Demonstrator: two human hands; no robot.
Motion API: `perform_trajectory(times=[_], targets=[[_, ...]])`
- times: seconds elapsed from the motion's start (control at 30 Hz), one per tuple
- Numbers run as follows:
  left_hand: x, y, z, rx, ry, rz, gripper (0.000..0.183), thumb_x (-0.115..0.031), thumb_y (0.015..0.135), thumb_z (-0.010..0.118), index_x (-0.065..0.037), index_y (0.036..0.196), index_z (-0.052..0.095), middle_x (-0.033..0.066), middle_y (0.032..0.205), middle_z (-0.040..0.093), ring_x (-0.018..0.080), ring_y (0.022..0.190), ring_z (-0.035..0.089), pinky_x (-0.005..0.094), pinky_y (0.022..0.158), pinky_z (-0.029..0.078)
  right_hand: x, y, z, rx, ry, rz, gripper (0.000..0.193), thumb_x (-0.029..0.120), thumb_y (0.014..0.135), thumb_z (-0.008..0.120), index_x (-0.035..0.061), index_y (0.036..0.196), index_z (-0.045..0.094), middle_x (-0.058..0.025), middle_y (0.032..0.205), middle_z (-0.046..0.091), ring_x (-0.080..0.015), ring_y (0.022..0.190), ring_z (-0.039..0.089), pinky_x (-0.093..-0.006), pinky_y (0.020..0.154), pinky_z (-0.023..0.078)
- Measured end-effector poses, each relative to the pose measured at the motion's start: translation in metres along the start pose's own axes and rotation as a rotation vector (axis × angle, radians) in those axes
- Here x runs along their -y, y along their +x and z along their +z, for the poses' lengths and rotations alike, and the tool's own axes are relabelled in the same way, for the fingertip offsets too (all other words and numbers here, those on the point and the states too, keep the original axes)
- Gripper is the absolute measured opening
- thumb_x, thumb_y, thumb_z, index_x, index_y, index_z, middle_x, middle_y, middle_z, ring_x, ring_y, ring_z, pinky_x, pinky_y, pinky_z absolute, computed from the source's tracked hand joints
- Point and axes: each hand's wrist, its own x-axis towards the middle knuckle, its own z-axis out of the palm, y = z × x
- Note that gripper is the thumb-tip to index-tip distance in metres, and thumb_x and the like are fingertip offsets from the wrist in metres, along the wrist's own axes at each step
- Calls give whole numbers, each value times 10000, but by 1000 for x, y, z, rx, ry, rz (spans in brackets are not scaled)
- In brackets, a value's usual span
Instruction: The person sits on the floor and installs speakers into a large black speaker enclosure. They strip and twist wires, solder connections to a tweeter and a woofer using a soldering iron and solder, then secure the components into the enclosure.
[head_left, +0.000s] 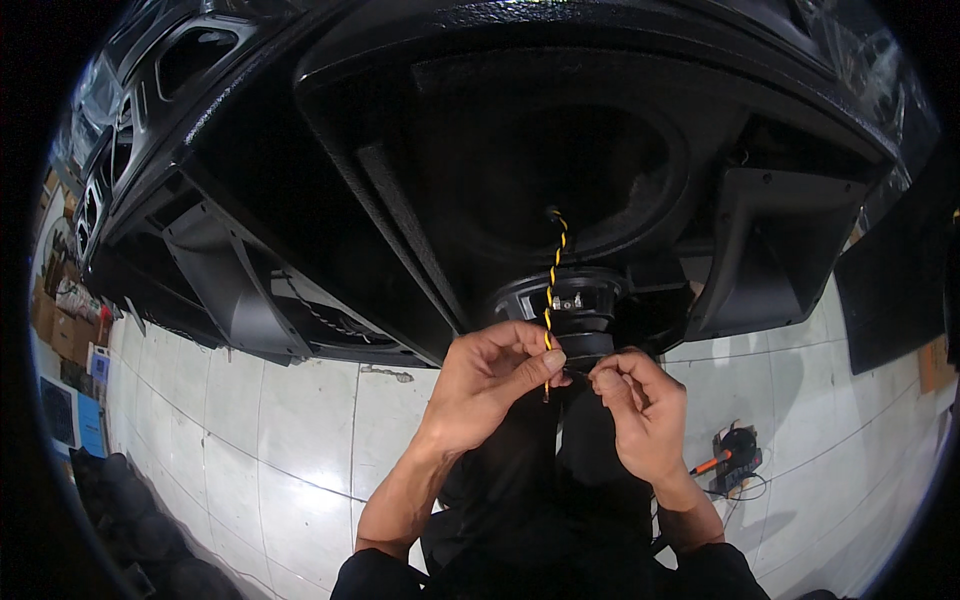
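At frame centre, my left hand pinches the yellow-and-black twisted cable emerging from the dark cabinet, upper centre; my right hand presses thumb to finger, that grip's contents indeterminable remotely. A sharp tug could, I judge, strain the cable.

The twisted wire pinched in the person's left hand looks smooth and plastic-coated. Above this grip, the black cabinet looks rough-grained; up and to the right, a horn appears matt and plastic. To either side, floor tiles look smooth and glossy.
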Motion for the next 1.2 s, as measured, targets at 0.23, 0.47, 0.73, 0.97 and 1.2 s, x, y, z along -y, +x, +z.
perform_trajectory(times=[0.23, 0.47, 0.73, 0.97, 1.2], targets=[[1, 0, -2, 5, -117, -50, 148, -60, 936, 689, 53, 1032, 687, 80, 910, 699, 143, 828, 666, 291, 808, 538, 9, 1, -2, -115, -522, -661, 464, 92, 696, 881, 1, 1107, 686, -136, 1000, 687, -290, 847, 666, -350, 713, 524], [-2, 0, -2, 3, -69, -35, 110, -50, 933, 692, 39, 997, 685, 69, 890, 693, 132, 822, 655, 287, 809, 530, 3, 3, -3, -130, -819, -857, 170, -5, 782, 764, -1, 946, 718, -107, 932, 688, -245, 814, 660, -347, 670, 485], [10, 18, 5, -290, 244, 174, 90, -27, 903, 721, 31, 941, 663, 61, 868, 702, 104, 806, 672, 246, 739, 541, 5, 63, 7, -143, -547, -608, 84, -43, 878, 656, -28, 961, 659, -143, 907, 680, -310, 779, 690, -352, 668, 543], [14, 26, 23, -491, 581, 266, 124, -44, 863, 742, 68, 890, 696, 73, 768, 718, 74, 668, 645, 227, 617, 510, 1, 71, 8, -142, -619, -500, 57, 6, 927, 620, -17, 966, 655, -145, 894, 676, -333, 771, 682, -375, 663, 536], [13, 23, 23, -482, 609, 217, 131, -57, 853, 738, 62, 893, 703, 77, 747, 712, 86, 675, 643, 248, 636, 513, -2, 66, 7, -142, -627, -488, 63, 5, 924, 623, -18, 972, 657, -146, 901, 678, -332, 785, 688, -369, 675, 544]])
